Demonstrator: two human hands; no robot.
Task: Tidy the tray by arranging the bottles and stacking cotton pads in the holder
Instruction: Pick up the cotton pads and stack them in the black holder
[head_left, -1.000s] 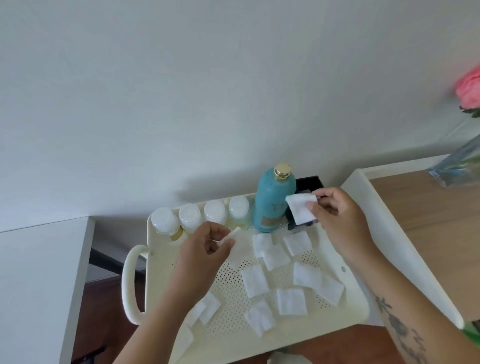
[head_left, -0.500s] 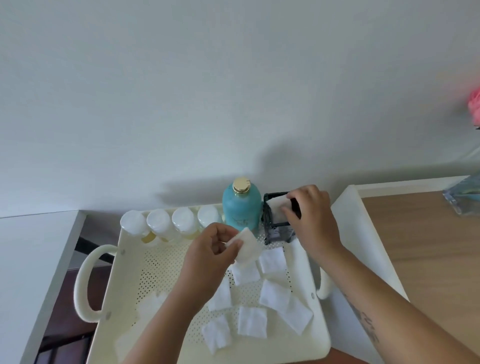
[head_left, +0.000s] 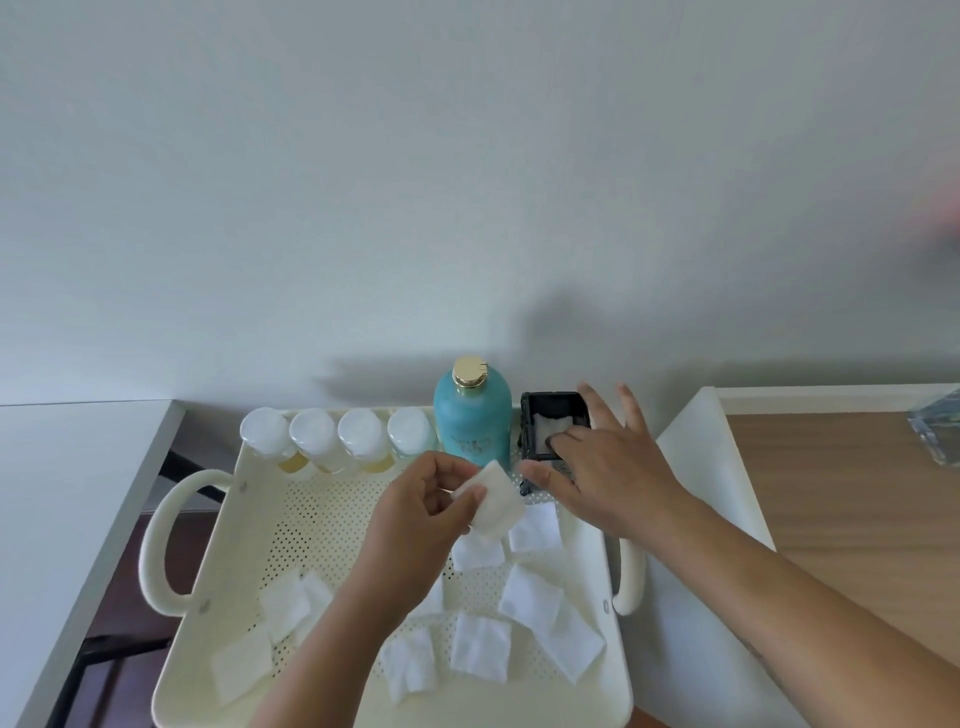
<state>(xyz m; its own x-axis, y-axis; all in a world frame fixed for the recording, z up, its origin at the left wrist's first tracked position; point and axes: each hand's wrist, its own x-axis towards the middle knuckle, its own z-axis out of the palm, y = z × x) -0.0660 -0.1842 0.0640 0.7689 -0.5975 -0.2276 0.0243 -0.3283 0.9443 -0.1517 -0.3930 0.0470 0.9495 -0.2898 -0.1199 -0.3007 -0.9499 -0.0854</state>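
A: We logged the cream perforated tray (head_left: 332, 525) with a loop handle on each side. Along its 12 o'clock rim stood four small white-capped bottles (head_left: 336, 435) in a row, caps touching or nearly so, and just to their 3 o'clock side the tall teal bottle (head_left: 471, 415) with its gold cap, upright.

B: And the holder?

A: The dark holder (head_left: 551, 423) sat at the tray's 1 o'clock corner, just beside the teal bottle. We saw at least one white pad (head_left: 550, 427) lying inside it; how many were stacked we could not tell.

B: Hands?

A: The right hand (head_left: 610, 470) was over the holder with its fingers spread; one fingertip pressed down on the pad inside and the thumb lay against the holder's near side. It pinched nothing. The left hand (head_left: 423, 525) hovered over the tray's middle, thumb and fingers pinching one square cotton pad (head_left: 496, 503) by its edge, the pad tilted toward 1 o'clock, clear of the tray floor.

B: Loose pads?

A: We counted roughly ten loose pads (head_left: 480, 647) scattered flat over the near half of the tray, from 4 to 8 o'clock, several overlapping. One group lay at 7 o'clock, the rest from 4 to 6. Some were partly hidden under the left forearm.
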